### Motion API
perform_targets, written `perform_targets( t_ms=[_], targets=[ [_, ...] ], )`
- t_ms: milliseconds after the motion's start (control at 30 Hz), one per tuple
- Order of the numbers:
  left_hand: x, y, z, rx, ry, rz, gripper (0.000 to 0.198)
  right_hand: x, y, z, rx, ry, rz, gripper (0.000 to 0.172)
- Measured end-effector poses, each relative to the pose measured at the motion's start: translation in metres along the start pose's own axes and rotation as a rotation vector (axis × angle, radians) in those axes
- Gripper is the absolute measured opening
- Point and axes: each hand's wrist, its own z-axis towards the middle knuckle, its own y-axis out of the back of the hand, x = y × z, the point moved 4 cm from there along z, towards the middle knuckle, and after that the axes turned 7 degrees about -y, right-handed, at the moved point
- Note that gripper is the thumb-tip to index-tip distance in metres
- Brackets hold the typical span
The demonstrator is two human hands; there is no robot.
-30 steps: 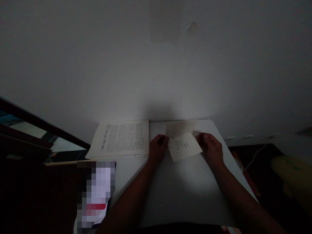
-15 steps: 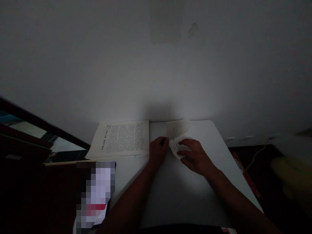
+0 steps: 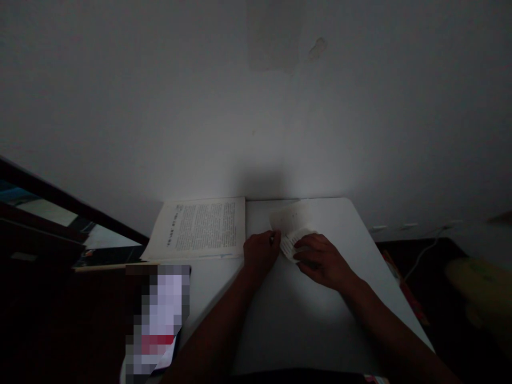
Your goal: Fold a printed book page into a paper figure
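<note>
One printed sheet (image 3: 288, 216) over the bench (image 3: 335, 217) is now bunched with less print exposed, the right hand (image 3: 322, 261) having moved in from its edge to clasp it lower down while the left hand (image 3: 261, 255), as far as the dimness shows, pinches its left side.
</note>
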Motion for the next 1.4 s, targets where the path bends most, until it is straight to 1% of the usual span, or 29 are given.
perform_targets(
  t_ms=[133,233,367,433,500,600,667,733,900,1033,1133,1267,1400],
  targets=[
    [-0.005,0.0,-0.003,0.09,-0.049,0.094,0.042,-0.001,-0.001,0.0,0.011,-0.007,0.013,0.012],
    [-0.008,0.001,-0.004,0.148,-0.069,0.107,0.035,0.0,-0.001,0.0,0.013,-0.009,0.032,0.012],
    [-0.007,0.002,-0.004,0.174,-0.066,0.094,0.027,0.001,0.0,0.0,0.014,-0.019,0.04,0.014],
    [-0.007,0.002,-0.004,0.182,-0.084,0.089,0.026,0.002,0.0,0.0,0.011,-0.023,0.019,0.019],
    [-0.007,0.002,-0.004,0.187,-0.113,0.089,0.026,0.003,-0.001,0.0,0.01,-0.034,-0.028,0.029],
    [-0.007,0.002,-0.005,0.186,-0.14,0.092,0.026,0.001,-0.004,-0.001,0.042,-0.066,-0.104,0.045],
    [-0.007,0.002,-0.005,0.184,-0.148,0.088,0.026,0.0,-0.006,-0.001,0.069,-0.083,-0.127,0.051],
    [-0.007,0.001,-0.005,0.184,-0.15,0.088,0.027,-0.001,-0.008,-0.002,0.089,-0.092,-0.133,0.05],
    [-0.005,0.001,-0.005,0.184,-0.134,0.095,0.027,-0.002,-0.007,-0.001,0.099,-0.096,-0.127,0.041],
    [-0.004,0.003,-0.005,0.197,-0.133,0.094,0.028,-0.003,-0.006,0.002,0.102,-0.105,-0.087,0.025],
    [-0.003,0.004,-0.005,0.234,-0.1,0.105,0.029,-0.006,-0.004,0.003,0.053,-0.132,-0.052,0.017],
    [-0.004,0.005,-0.004,0.281,-0.062,0.128,0.03,-0.016,-0.004,0.001,-0.035,-0.237,-0.039,0.024],
    [-0.003,0.003,-0.004,0.279,-0.056,0.125,0.03,-0.024,-0.003,0.001,-0.054,-0.381,-0.092,0.035]
  ],
)
